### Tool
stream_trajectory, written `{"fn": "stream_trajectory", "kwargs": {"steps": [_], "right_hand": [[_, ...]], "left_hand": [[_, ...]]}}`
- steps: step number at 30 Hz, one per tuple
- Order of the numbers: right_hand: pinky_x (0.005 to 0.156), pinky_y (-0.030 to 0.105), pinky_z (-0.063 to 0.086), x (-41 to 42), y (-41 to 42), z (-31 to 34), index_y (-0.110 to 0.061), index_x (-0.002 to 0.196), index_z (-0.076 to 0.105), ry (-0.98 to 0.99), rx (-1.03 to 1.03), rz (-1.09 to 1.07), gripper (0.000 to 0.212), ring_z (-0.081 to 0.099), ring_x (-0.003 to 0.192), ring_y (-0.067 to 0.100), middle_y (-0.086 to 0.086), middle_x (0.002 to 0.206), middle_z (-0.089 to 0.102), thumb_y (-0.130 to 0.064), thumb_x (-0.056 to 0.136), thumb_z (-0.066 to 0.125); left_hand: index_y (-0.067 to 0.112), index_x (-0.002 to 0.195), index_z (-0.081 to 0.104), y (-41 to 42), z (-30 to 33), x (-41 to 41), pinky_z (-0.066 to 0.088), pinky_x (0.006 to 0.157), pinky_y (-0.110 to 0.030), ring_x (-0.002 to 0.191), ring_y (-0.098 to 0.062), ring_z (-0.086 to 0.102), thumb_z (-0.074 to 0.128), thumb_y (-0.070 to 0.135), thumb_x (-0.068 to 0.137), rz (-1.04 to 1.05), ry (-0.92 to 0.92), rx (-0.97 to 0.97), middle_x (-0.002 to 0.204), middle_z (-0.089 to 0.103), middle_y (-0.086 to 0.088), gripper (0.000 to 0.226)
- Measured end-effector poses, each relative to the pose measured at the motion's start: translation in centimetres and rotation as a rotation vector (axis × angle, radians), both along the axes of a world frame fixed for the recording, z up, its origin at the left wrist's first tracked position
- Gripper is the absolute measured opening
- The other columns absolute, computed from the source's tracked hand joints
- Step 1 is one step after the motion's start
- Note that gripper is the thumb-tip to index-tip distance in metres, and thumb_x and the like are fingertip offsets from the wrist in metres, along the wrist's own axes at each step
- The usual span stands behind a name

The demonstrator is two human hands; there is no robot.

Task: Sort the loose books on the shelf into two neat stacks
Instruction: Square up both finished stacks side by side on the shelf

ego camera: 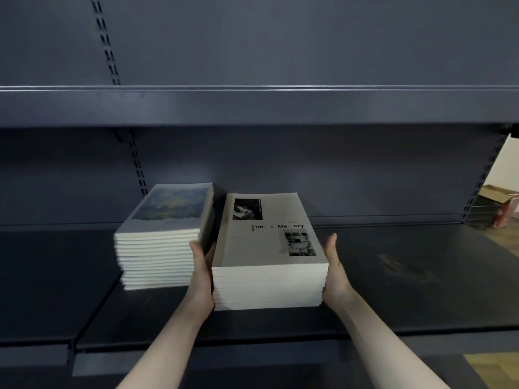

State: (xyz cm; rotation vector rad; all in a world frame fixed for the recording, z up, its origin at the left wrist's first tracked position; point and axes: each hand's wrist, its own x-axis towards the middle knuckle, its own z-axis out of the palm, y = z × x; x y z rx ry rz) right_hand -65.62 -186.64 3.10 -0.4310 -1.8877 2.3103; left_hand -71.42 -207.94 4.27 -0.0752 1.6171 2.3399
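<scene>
- Dark grey metal shelving fills the view, with a slotted back panel, an upper shelf [252,105] overhead and a lower shelf [407,276] that carries the books.
- Two stacks stand on that lower shelf, near each other with a narrow gap between them; no loose books show anywhere else on it.
- On the left, the blue-cover stack [163,240] sits untouched by either hand, its page edges fairly even, though a few lower books jut out slightly.
- Closer to the shelf's front edge, the white-cover stack [269,265] has a top book reading roughly "Time & Memory".
- Flat against that stack's left side, in the gap between the stacks, the left hand [202,272] presses with straight fingers.
- Opposite it, the right hand [335,272] presses the right side the same way, fingers straight, thumb up; neither hand curls round a book.
- Sorting looks done, judging by the two piles; squaring up seems the step in hand.
- Likely left: evening the slightly stepped lower edges of the white-cover stack, and perhaps lining it up with its neighbour.
- Beyond the shelving's right end, a cardboard box [498,202] sits on a wooden floor.
</scene>
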Motion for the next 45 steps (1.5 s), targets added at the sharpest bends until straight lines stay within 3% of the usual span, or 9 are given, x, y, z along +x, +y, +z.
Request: {"fn": "stream_trajectory", "kwargs": {"steps": [5,10,14,19,24,30,36,40,45], "right_hand": [[0.102,0.040,0.044,-0.7,0.3,-0.4,-0.029,0.143,0.042,-0.021,-0.029,0.040,0.091,0.053,0.125,0.020,0.001,0.133,0.059,-0.083,0.074,0.018],[0.108,0.046,0.038,-1.7,0.5,-1.1,-0.029,0.144,0.040,-0.036,-0.057,0.047,0.099,0.054,0.124,0.022,0.003,0.132,0.059,-0.090,0.067,0.027],[0.092,0.039,0.050,-2.0,0.3,-0.9,-0.026,0.139,0.048,-0.012,-0.077,0.033,0.093,0.062,0.112,0.022,0.003,0.120,0.067,-0.084,0.070,0.024],[0.075,0.030,0.050,-1.9,0.4,-1.1,-0.023,0.132,0.054,0.001,-0.060,-0.031,0.074,0.068,0.093,0.013,-0.004,0.095,0.075,-0.067,0.090,0.012],[0.069,0.025,0.050,-1.5,0.5,-1.0,-0.022,0.133,0.054,-0.031,-0.028,-0.014,0.078,0.068,0.092,0.011,-0.003,0.098,0.074,-0.068,0.090,0.010],[0.082,0.036,0.051,-1.7,0.0,-0.8,-0.024,0.134,0.052,-0.021,-0.146,0.031,0.081,0.065,0.107,0.024,0.006,0.115,0.069,-0.075,0.083,0.016],[0.096,0.042,0.048,-1.8,0.0,-0.7,-0.025,0.136,0.050,0.011,-0.144,0.052,0.092,0.063,0.111,0.025,0.008,0.118,0.068,-0.080,0.068,0.023],[0.088,0.038,0.050,-1.8,0.0,-0.4,-0.021,0.132,0.054,-0.010,-0.164,0.068,0.089,0.065,0.108,0.025,0.009,0.115,0.069,-0.079,0.073,0.022],[0.085,0.036,0.050,-1.7,0.3,0.3,-0.019,0.122,0.063,-0.082,-0.136,0.085,0.084,0.067,0.102,0.026,0.011,0.109,0.071,-0.079,0.081,0.020]], "left_hand": [[0.018,0.132,0.054,0.1,-0.2,0.1,0.044,0.089,-0.036,0.095,-0.021,0.061,0.014,0.076,0.083,0.021,0.001,-0.058,0.100,0.068,-0.004,0.085],[0.018,0.129,0.058,-0.2,-0.8,-0.7,0.047,0.084,-0.037,0.103,-0.025,0.063,0.018,0.079,0.080,0.003,-0.028,-0.033,0.108,0.070,-0.010,0.088],[0.018,0.126,0.059,-0.1,-1.2,-0.5,0.047,0.088,-0.037,0.103,-0.023,0.063,0.020,0.077,0.082,0.040,-0.003,-0.034,0.102,0.071,-0.007,0.084],[0.014,0.129,0.057,-0.3,-0.9,-0.5,0.046,0.097,-0.039,0.105,-0.023,0.063,0.026,0.077,0.070,0.013,0.031,-0.047,0.103,0.072,-0.006,0.091],[0.015,0.117,0.063,-0.1,-1.3,-0.5,0.049,0.086,-0.037,0.099,-0.024,0.064,0.025,0.071,0.085,0.050,0.013,-0.016,0.096,0.073,-0.006,0.074],[0.018,0.109,0.066,0.2,-1.2,-0.4,0.048,0.089,-0.040,0.097,-0.026,0.065,0.032,0.068,0.088,0.059,0.009,0.037,0.094,0.074,-0.008,0.064],[0.014,0.097,0.069,0.0,-0.6,-1.0,0.049,0.077,-0.038,0.080,-0.024,0.070,0.036,0.064,0.088,-0.020,-0.046,0.128,0.086,0.075,-0.011,0.061],[0.013,0.094,0.069,-0.2,-0.5,-1.2,0.048,0.074,-0.038,0.068,-0.021,0.072,0.038,0.062,0.090,-0.047,-0.046,0.162,0.082,0.075,-0.010,0.058],[0.017,0.104,0.068,-0.1,-0.9,-1.3,0.049,0.076,-0.036,0.077,-0.020,0.071,0.036,0.066,0.088,-0.073,0.002,0.086,0.088,0.075,-0.007,0.061]]}}
